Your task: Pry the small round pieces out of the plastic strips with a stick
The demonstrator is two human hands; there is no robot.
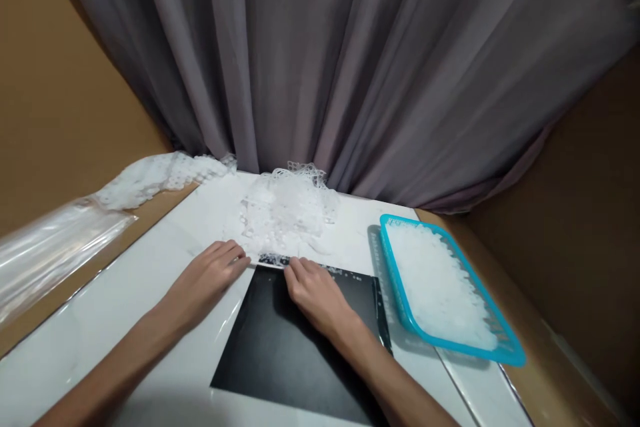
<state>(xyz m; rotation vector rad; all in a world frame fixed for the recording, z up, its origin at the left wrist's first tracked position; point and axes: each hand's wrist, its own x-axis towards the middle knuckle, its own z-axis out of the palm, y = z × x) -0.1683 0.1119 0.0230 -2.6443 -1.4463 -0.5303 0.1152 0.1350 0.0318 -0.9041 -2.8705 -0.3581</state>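
My left hand [219,271] is closed at the upper left corner of a flat black sheet [300,340], thumb and fingers drawn together. My right hand [314,285] rests over the sheet's far edge, its fingers curled into a pinch. A thin white strip [270,265] runs between the two hands along that edge; whether either hand grips it I cannot tell. Small clear-white bits lie around the sheet's far edge. Just beyond the hands is a heap of white perforated, lacy pieces [287,207].
At the right stands a blue plastic basket [407,307] filled with white pieces [440,287]. Clear plastic film [55,253] and a white perforated sheet [160,177] lie along the left. A grey curtain [300,67] hangs behind the white tabletop [165,240]; brown boards [65,73] flank it.
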